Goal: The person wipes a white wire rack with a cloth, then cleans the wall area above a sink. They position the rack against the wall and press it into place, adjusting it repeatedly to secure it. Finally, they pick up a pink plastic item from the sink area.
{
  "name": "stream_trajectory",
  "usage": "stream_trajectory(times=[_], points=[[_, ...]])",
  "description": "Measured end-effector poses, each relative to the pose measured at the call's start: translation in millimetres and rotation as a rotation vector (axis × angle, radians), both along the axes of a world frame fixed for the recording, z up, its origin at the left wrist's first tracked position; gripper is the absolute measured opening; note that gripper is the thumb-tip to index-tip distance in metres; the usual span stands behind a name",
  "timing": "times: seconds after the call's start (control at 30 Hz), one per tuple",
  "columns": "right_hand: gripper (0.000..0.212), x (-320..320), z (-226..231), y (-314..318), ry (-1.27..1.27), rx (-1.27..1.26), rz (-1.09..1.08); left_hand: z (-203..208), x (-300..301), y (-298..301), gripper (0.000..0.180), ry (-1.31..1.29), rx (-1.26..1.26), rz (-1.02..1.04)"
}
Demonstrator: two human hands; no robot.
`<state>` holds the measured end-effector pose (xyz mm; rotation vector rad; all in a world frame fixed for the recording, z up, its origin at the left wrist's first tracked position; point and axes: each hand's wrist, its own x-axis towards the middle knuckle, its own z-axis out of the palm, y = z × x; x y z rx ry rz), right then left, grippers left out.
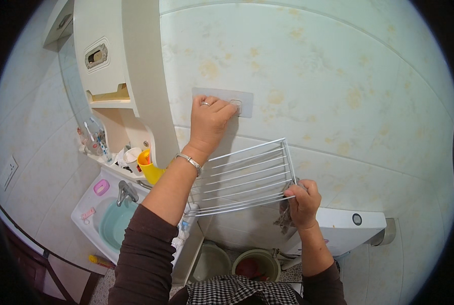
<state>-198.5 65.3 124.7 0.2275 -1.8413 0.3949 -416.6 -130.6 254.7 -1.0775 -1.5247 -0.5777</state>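
Observation:
A clear adhesive wall hook plate [246, 97] is stuck flat on the tiled wall. My left hand [211, 121], wearing a ring and a metal bracelet, has its fingers curled and closed at the plate's small hook. Lower down, my right hand [304, 206] grips the right end of a white wire rack [248, 166], which is tilted and held off the wall. A grey cloth [284, 216] is bunched in the same hand and hangs below the rack. My left forearm hides the rack's left end in part.
To the left are a white cabinet [141, 61] with shelves, a yellow cup [153, 172] and a sink with a teal basin [116, 223] under the faucet [127, 192]. Below stand two buckets, one green [274, 260]. A white appliance [346, 229] is at lower right.

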Motion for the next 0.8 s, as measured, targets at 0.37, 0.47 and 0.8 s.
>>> stream_trajectory(times=[0.37, 0.47, 0.8], points=[[0.013, 1, -1, -4, 0.012, -0.021, 0.002, 14, 11, 0, 0.008, -0.318, -0.051, -0.031], [0.014, 0, -1, -8, -0.006, -0.046, 0.002, 20, 17, -5, 0.009, -0.428, -0.105, -0.006], [0.007, 5, 23, -26, 0.115, -0.231, -0.185, -8, 128, -63, 0.05, -0.148, -0.12, 0.213]])
